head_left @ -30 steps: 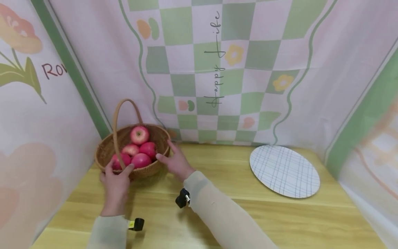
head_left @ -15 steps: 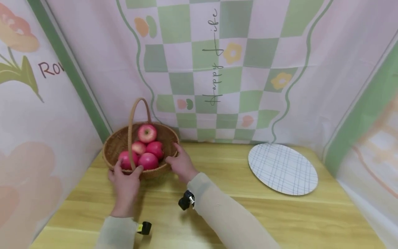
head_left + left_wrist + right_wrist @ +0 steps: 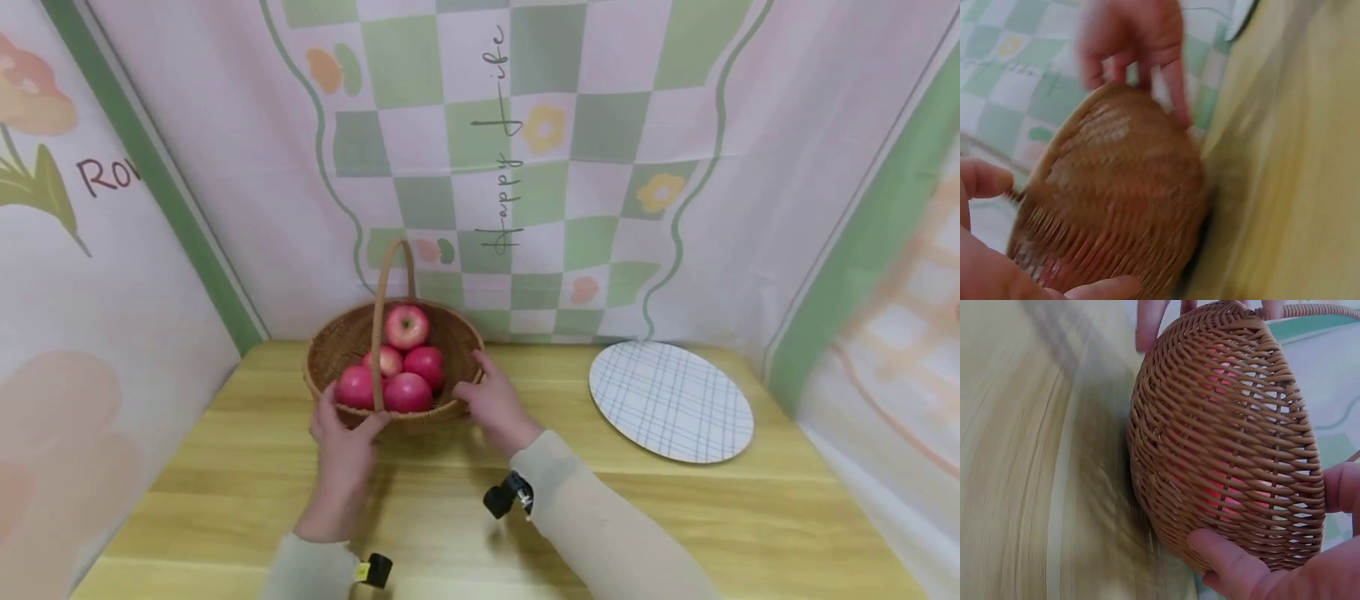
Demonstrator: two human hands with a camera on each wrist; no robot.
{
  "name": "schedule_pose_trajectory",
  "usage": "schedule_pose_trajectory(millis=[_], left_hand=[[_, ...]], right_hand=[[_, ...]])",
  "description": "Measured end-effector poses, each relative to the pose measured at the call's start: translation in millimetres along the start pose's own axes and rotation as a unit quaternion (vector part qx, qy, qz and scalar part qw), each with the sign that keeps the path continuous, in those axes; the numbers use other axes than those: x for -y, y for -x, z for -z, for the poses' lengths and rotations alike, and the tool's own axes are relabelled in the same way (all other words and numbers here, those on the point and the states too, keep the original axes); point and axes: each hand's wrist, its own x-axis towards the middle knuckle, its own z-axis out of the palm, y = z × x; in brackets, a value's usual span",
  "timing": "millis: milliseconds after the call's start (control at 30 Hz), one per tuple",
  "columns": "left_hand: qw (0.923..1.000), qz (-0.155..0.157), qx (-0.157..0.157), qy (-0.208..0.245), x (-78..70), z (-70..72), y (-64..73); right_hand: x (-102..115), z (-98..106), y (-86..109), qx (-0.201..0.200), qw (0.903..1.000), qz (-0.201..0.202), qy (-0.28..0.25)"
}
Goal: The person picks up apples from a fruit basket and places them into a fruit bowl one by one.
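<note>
A brown wicker basket (image 3: 337, 343) with a tall arched handle (image 3: 381, 333) stands left of the middle near the back of the table. Several red apples (image 3: 408, 392) lie inside it. My left hand (image 3: 343, 450) grips the front left rim beside the foot of the handle, thumb on top. On the right side, my right hand (image 3: 498, 407) holds the rim with its thumb at the edge. The right wrist view shows the woven wall (image 3: 1229, 437) between thumb and fingers, with red showing through the gaps. The left wrist view is blurred, the basket's underside (image 3: 1122, 181) close by the tabletop.
A white plate (image 3: 671, 402) with a blue checked pattern lies at the back right of the wooden table (image 3: 600, 517). Printed cloth (image 3: 525, 167) hangs behind the table, with more at both sides. A small black camera (image 3: 504, 497) sits at the right wrist.
Both hands have moved the basket with its apples to the right, away from the left wall, keeping their grip. The view has shifted slightly; the plate lies as before.
</note>
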Motion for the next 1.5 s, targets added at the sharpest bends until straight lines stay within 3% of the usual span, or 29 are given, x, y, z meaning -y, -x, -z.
schedule_pose_trajectory(millis=[133, 300, 533, 733, 800, 867, 900, 1000, 1033, 1067, 1167, 1267, 1367, 1500], left_hand=[[0.9959, 0.029, 0.039, 0.077, -4.2, 23.6, -10.9], [0.9792, 0.080, 0.142, 0.121, 2.8, 42.6, -27.3], [0.9580, 0.091, 0.234, 0.140, 13.5, 39.1, -27.3], [0.9516, 0.078, 0.263, 0.138, 11.3, 33.5, -22.8], [0.9505, 0.072, 0.269, 0.137, 10.4, 32.2, -22.0], [0.9501, 0.069, 0.272, 0.136, 10.3, 31.6, -21.3], [0.9500, 0.069, 0.273, 0.134, 10.2, 31.7, -20.8], [0.9517, 0.066, 0.272, 0.126, 10.7, 34.4, -19.6], [0.9526, 0.064, 0.271, 0.123, 10.8, 35.9, -19.5], [0.9537, 0.063, 0.269, 0.118, 10.6, 37.3, -19.5], [0.9553, 0.054, 0.270, 0.108, 9.1, 39.0, -20.5], [0.9539, 0.050, 0.277, 0.105, 7.2, 35.1, -22.3], [0.9532, 0.049, 0.281, 0.101, 6.2, 29.5, -22.7], [0.9537, 0.043, 0.284, 0.088, 5.8, 23.1, -22.2]], right_hand=[[3, 18, 6.9, 0.013, 0.9999, -0.002, 0.005], [9, 37, 21.3, 0.023, 0.9997, -0.003, 0.009], [11, 59, 40.7, 0.026, 0.9990, -0.014, 0.034], [10, 72, 50.4, 0.035, 0.9979, -0.023, 0.049], [14, 77, 50.5, 0.044, 0.9958, -0.029, 0.076], [24, 83, 50.4, 0.044, 0.9869, -0.009, 0.155], [30, 86, 49.4, 0.038, 0.9778, 0.012, 0.206], [51, 93, 44.3, -0.010, 0.9317, 0.092, 0.351], [57, 94, 41.8, -0.025, 0.9208, 0.117, 0.371], [62, 94, 38.4, -0.032, 0.9200, 0.132, 0.367], [71, 91, 28.4, -0.008, 0.9491, 0.149, 0.278], [71, 86, 17.5, 0.036, 0.9767, 0.124, 0.172], [65, 80, 6.1, 0.080, 0.9867, 0.095, 0.105], [57, 72, -5.7, 0.126, 0.9885, 0.066, 0.053]])
